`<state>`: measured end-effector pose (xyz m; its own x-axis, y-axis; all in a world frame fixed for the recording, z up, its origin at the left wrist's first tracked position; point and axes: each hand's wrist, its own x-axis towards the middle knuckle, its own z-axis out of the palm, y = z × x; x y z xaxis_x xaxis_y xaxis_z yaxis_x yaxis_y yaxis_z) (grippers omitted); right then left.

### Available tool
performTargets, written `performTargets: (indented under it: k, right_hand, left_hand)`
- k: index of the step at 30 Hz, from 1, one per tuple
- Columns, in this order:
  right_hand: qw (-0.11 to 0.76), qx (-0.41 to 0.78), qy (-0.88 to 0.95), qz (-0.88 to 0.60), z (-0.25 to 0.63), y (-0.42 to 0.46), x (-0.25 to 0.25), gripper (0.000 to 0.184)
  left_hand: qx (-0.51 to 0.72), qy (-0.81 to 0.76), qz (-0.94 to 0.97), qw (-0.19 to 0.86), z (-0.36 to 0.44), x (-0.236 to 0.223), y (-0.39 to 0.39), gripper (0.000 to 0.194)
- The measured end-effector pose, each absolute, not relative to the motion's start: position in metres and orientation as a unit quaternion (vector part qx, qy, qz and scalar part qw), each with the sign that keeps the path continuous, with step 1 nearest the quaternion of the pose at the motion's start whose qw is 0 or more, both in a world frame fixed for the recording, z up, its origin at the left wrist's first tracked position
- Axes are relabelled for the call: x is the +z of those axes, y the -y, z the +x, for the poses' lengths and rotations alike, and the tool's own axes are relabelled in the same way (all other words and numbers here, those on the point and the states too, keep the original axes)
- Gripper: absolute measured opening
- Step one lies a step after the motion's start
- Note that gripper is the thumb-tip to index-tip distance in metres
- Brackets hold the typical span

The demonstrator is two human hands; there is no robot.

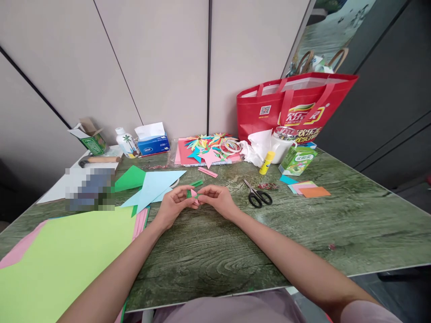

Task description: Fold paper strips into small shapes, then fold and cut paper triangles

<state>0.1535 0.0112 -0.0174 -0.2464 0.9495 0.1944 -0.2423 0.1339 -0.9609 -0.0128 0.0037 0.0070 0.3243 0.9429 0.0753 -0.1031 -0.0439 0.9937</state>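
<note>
Between my two hands is a small folded piece of pink and green paper, held just above the green wood-grain table. My left hand pinches it from the left, and my right hand pinches its right side. Fingers cover part of the folds. Just behind the hands lie green paper strips and pink paper strips. Black-handled scissors rest to the right of my right hand. Pale blue paper and green paper lie to the left.
Large yellow-green sheets cover the left front. Along the back stand a tissue pack, a bottle, paper stars, a white mug and a red bag. A glue stick, green box and coloured paper squares are at right.
</note>
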Motion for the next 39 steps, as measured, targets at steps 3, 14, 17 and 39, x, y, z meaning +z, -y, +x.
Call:
performTargets:
  k: [3, 14, 17, 39]
  right_hand:
    - [0.521, 0.573, 0.542, -0.326, 0.1536, -0.0106, -0.0168, 0.02]
    - [0.538, 0.565, 0.52, -0.347, 0.1515, -0.0095, -0.0227, 0.019]
    - [0.536, 0.561, 0.524, -0.352, 0.151, -0.0088, -0.0215, 0.019]
    - [0.503, 0.532, 0.587, -0.346, 0.1561, -0.008, -0.0163, 0.019]
  left_hand:
    - [0.444, -0.384, 0.582, 0.563, -0.0117, 0.0083, -0.0022, 0.035]
    - [0.449, -0.407, 0.582, 0.542, -0.0066, 0.01, 0.0026, 0.036]
    - [0.445, -0.408, 0.573, 0.554, -0.0064, 0.011, 0.0034, 0.036]
    - [0.404, -0.406, 0.569, 0.591, -0.0103, 0.0097, -0.0005, 0.031]
